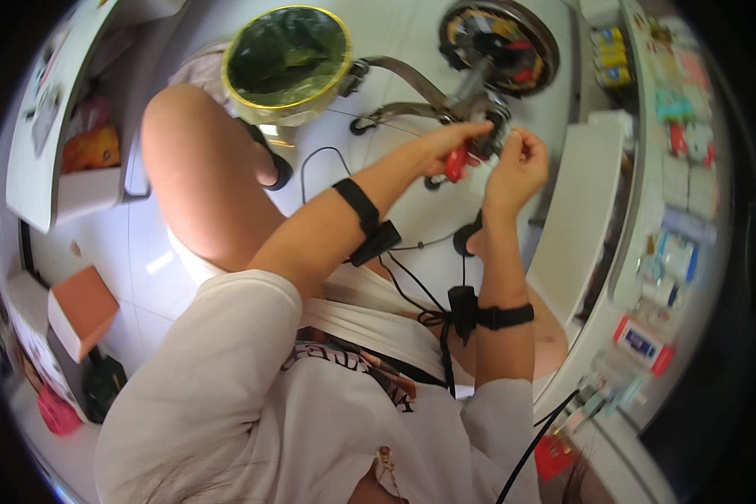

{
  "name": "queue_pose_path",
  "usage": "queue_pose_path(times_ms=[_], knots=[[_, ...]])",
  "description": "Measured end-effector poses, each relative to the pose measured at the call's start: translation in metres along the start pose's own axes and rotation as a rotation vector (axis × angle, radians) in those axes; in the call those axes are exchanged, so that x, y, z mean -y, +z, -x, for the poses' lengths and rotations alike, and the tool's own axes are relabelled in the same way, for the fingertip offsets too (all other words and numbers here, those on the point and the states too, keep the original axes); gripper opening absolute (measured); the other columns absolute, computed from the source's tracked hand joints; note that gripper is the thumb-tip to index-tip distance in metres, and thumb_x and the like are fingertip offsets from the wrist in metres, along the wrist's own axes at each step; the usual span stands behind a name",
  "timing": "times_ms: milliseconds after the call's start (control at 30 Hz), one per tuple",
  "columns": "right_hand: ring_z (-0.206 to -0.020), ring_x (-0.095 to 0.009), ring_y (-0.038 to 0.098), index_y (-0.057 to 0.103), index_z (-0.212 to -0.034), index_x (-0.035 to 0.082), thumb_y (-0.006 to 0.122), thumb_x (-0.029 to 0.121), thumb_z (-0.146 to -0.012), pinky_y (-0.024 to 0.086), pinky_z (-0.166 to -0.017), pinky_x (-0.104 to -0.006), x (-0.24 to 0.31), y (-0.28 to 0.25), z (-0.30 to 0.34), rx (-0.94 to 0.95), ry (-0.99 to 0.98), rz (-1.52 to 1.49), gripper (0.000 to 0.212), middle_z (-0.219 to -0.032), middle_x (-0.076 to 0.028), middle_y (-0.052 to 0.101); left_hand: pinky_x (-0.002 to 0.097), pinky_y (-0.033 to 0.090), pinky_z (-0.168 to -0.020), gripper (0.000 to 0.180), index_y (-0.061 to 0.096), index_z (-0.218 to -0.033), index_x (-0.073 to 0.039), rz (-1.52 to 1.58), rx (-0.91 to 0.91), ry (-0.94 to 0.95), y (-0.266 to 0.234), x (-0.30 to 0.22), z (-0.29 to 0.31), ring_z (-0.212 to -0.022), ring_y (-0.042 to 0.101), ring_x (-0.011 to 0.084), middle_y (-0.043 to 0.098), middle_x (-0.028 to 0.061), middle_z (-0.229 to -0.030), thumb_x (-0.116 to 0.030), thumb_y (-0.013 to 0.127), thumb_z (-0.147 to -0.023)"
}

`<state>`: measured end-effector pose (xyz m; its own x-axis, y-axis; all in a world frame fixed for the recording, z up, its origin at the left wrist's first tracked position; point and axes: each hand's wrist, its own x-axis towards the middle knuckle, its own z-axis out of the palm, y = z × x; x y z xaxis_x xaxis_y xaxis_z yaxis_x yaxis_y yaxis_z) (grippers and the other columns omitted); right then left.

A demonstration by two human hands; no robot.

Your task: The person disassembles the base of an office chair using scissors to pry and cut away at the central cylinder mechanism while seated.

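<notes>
My left hand (449,149) is closed around a red-handled hand tool (456,163), whose working end is hidden by the fingers and the dark parts behind it. Just to the right, my right hand (518,166) is raised with thumb and fingertips pinched together. Whatever sits in that pinch is too small to make out. Both hands are beside a metal stand (418,80) with curved legs and small casters. Dark and shiny metal parts (494,122) lie behind the fingertips, and their kind is unclear.
A bin (290,113) with a yellow rim and dark liner stands ahead left. A round tray (548,76) holding assorted items is at the far right. Shelves of small packages (676,185) line the right side. Cables (412,290) hang from my arm straps. An orange-topped box (84,311) sits left.
</notes>
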<state>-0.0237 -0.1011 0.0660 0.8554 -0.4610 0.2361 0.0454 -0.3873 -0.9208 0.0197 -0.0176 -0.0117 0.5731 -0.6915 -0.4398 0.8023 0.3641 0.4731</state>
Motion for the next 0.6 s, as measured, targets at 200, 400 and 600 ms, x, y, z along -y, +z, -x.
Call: queue_pose_path(times_ms=[200, 400, 600], knots=[[-0.066, -0.008, 0.049, 0.058, -0.084, -0.001, 0.057, 0.007, -0.082, 0.042, -0.061, -0.0218, 0.062, 0.076, -0.009, 0.449, -0.130, -0.102, 0.009, -0.074, -0.002, 0.056, 0.0264, 0.039, -0.045, 0.030, 0.056, -0.086, -0.011, 0.074, 0.191, 0.141, -0.013, 0.013, -0.013, -0.054, 0.049, 0.0096, 0.053, 0.0008, -0.066, -0.041, 0.058, -0.083], [-0.077, -0.010, 0.054, 0.061, -0.088, 0.003, 0.061, 0.022, -0.082, 0.039, -0.060, -0.0232, 0.072, 0.198, -0.017, 0.889, 0.071, -0.003, 0.020, -0.081, -0.002, 0.059, 0.0280, 0.036, -0.045, 0.026, 0.055, -0.082, -0.010, 0.064, 0.138, 0.318, -0.016, 0.022, -0.015, -0.053, 0.044, 0.0080, 0.048, -0.0010, -0.062, -0.035, 0.063, -0.082], [-0.085, -0.013, 0.052, 0.058, -0.094, 0.008, 0.064, 0.022, -0.079, 0.037, -0.068, -0.0316, 0.053, 0.255, -0.015, 0.871, 0.533, -0.052, 0.022, -0.091, -0.003, 0.058, 0.0295, 0.037, -0.045, 0.026, 0.055, -0.091, -0.010, 0.047, 0.121, 0.275, -0.020, 0.044, 0.000, -0.058, 0.046, 0.0095, 0.050, 0.0004, -0.071, -0.034, 0.061, -0.081]])
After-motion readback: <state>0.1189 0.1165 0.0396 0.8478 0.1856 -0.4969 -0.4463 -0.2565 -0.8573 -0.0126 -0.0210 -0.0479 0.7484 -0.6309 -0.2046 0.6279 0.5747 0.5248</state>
